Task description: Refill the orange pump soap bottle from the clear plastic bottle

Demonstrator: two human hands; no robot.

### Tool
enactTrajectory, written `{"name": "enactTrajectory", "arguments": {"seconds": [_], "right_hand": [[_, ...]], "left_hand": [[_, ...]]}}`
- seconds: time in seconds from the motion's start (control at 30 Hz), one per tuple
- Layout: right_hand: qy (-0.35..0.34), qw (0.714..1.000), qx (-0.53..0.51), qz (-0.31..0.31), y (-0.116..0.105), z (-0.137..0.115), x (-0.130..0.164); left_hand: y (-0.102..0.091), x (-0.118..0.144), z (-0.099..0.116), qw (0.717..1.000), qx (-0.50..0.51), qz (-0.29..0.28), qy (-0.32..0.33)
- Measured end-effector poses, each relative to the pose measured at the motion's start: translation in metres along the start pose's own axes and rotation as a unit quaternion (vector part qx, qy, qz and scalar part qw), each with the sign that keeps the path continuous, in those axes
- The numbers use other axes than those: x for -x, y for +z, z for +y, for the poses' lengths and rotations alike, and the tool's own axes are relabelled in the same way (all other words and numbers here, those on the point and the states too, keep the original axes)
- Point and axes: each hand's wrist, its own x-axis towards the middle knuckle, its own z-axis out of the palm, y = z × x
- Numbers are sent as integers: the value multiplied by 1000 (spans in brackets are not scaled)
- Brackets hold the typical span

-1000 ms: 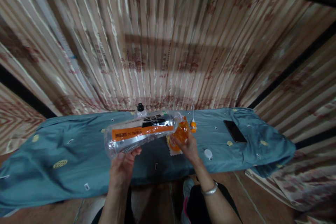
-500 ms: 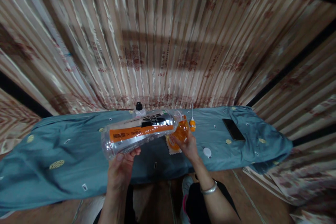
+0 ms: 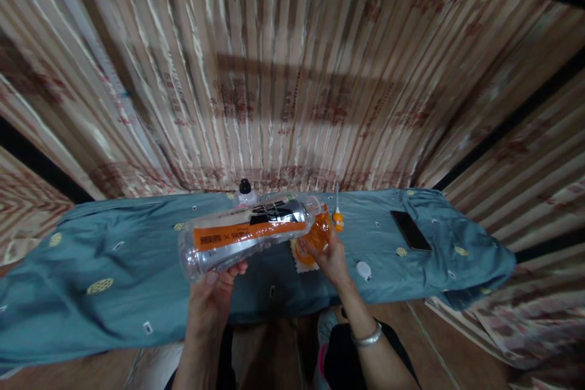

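A large clear bottle [image 3: 244, 236] with an orange label is near the middle of the frame, a little left, lying almost on its side above the tabletop [image 3: 114, 256]. Its mouth points to the right and meets the top of a small orange container [image 3: 315, 233]. The left hand [image 3: 211, 300] holds the large bottle from below near its bottom end; the fingers [image 3: 237, 268] are curled around the bottle's lower side. The right hand [image 3: 333, 259] grips the orange container, with its fingers closed around the container's lower part. This container stands over a small pale cloth square [image 3: 302, 262] on the tabletop.

The tabletop is covered with a blue-green sheet with small yellow patterns. Just behind the large bottle is a small bottle with a black cap [image 3: 245, 190]. To the right of the orange container stands a small orange dropper [image 3: 337, 218]. A white round cap [image 3: 364, 269] lies near the right hand, and a dark phone [image 3: 410, 230] lies further right. A striped curtain [image 3: 292, 73] fills the upper part of the frame.
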Motion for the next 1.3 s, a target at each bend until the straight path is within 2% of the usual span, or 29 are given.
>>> {"name": "enactTrajectory", "arguments": {"seconds": [0.13,0.33,1.03,1.3], "right_hand": [[0,1000,1,6,0,1,0],[14,1000,-15,1,2,2,1],[-3,1000,-1,2,1,0,0],[-6,1000,-7,2,1,-1,-1]], "left_hand": [[0,0,0,1000,3,5,-8],[-1,0,0,1000,-3,-17,-2],[6,2,5,999,-19,-32,8],[2,1,2,999,-18,-32,12]]}}
